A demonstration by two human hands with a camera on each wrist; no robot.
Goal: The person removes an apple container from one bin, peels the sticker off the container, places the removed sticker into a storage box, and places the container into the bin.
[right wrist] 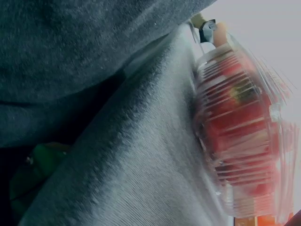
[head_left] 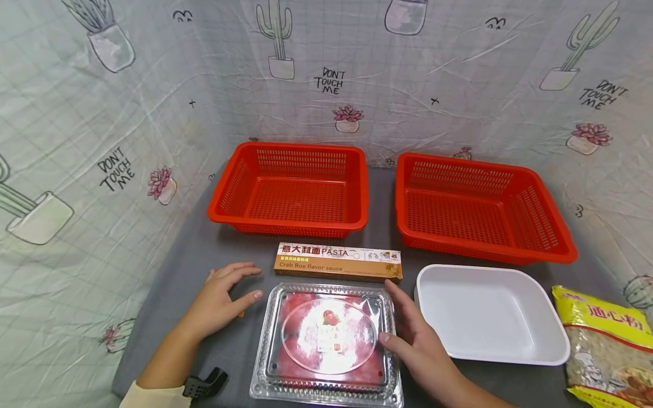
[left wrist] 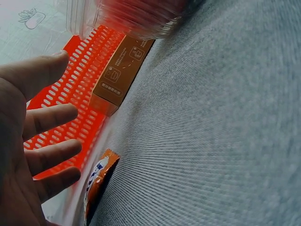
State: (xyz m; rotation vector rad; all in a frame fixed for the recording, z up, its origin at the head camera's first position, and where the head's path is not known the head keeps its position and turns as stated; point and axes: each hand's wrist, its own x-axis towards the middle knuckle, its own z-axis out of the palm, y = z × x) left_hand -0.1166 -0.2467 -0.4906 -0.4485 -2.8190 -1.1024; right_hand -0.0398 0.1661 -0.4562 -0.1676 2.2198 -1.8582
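Note:
A clear plastic clamshell box with a red label printed with fruit lies in front, glare across its lid. In the right wrist view, red contents show through its ribbed wall. At its right side is my right hand, thumb over the lid's edge and fingers extended along the side towards the far corner. My left hand is left of the box, fingers and thumb spread, holding nothing. Below that hand a small orange packet lies on the cloth, mostly hidden in the head view.
A pasta box lies just beyond the clamshell. Behind stand a left red basket and a right red basket. A white tray sits to the right, beside a yellow-topped bag of pasta. Printed cloth walls the back and sides.

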